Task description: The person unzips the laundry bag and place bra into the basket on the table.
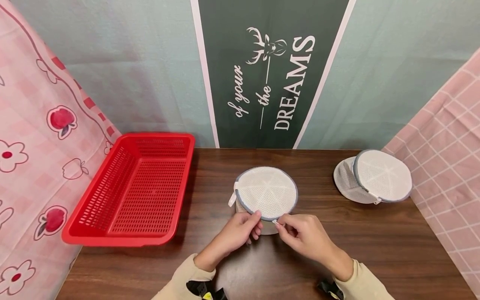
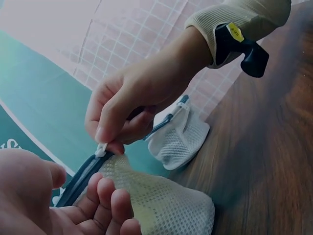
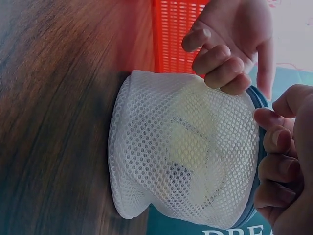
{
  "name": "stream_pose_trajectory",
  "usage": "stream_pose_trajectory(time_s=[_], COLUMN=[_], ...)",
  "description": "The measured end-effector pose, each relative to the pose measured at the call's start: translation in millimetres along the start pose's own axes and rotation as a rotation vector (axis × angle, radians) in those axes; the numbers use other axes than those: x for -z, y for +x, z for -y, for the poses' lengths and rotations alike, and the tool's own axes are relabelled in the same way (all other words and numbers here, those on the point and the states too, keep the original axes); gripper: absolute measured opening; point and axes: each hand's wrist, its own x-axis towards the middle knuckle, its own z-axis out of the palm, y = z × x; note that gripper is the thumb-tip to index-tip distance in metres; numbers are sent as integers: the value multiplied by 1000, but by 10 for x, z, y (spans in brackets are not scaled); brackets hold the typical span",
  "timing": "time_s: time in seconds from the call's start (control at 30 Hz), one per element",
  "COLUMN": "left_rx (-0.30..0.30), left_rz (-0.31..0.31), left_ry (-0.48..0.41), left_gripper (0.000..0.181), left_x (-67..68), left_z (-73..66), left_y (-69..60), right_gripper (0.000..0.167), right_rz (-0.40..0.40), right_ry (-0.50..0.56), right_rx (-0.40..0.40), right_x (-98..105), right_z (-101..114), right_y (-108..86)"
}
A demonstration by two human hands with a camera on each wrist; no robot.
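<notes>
White honeycomb mesh formed the round bag (image 1: 266, 189), mid-way along the wooden table (image 1: 213, 171), right of a slotted red basket (image 1: 116, 241) — left hand (image 1: 235, 230) gripped the bag's blue rim (image 1: 297, 192), right hand (image 1: 305, 235) pinched its zip pull (image 1: 275, 222).

Both forearms reach in from the lower edge of the head view and slant toward each other, the sleeves (image 1: 365, 283) ending short of the bare wrists. The left hand (image 1: 239, 229) has its thumb laid over the top, fairly straight, its fingers bent opposite with a gap between them and the thumb. The right hand (image 1: 305, 235), close beside it, pinches with thumb and index finger, the remaining fingers curled toward the palm.
</notes>
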Motion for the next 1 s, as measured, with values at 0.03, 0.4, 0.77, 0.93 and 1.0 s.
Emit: stream_pose_trajectory(time_s=[0.03, 0.4, 0.77, 0.93, 1.0], left_rx=[-2, 0, 1, 3, 3], left_rz=[-3, -35, -58, -56, -56], left_ry=[-7, -50, -100, -109, -111], left_gripper=[50, 52, 47, 45, 45], left_x=[-9, -74, -88, -88, -86], left_z=[7, 48, 53, 66, 67], left_y=[6, 49, 49, 50, 48], right_gripper=[14, 14, 26, 27, 27], right_rz=[-5, -35, -29, -25, -28], right_ry=[1, 10, -61, -108, -120], right_rx=[6, 49, 112, 132, 139], right_x=[-3, -58, -89, -97, -99], right_z=[0, 13, 34, 24, 22], right_y=[2, 7, 36, 36, 37])
